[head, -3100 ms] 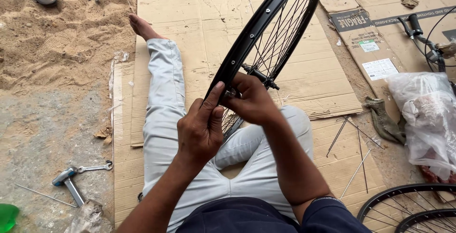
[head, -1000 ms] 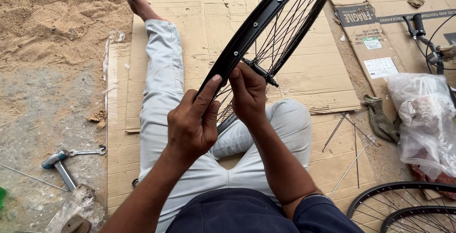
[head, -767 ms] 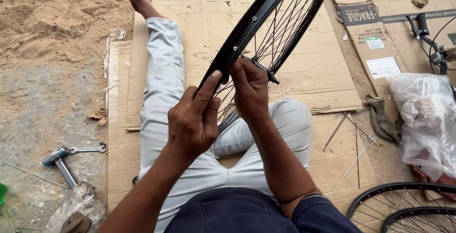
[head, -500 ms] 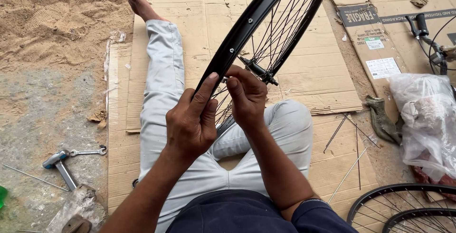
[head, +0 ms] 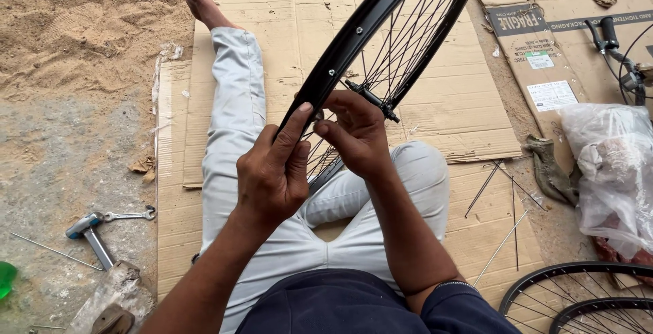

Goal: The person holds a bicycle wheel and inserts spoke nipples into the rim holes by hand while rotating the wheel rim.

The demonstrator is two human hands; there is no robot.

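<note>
Hands work a black rim [head: 354, 41] propped upright over the lap, left hand [head: 272, 171] clamped on its edge, right hand [head: 357, 133] pinching something small at the spokes [head: 408, 41], which could, I reckon, slip and drop onto the cardboard [head: 462, 96]

Black wheel rim [head: 354, 38] with silver spoke nipples and thin dark spokes [head: 415, 31], standing on plain brown cardboard [head: 442, 103]. On the cardboard, pale grey trousers [head: 235, 103]; nearest the camera, a navy shirt [head: 340, 303]. Left of the cardboard: tan sand [head: 81, 28], grey concrete, a silver wrench [head: 129, 215] and a blue-headed hammer [head: 85, 228]. Right of the cardboard: a translucent whitish plastic bag [head: 609, 164].
</note>
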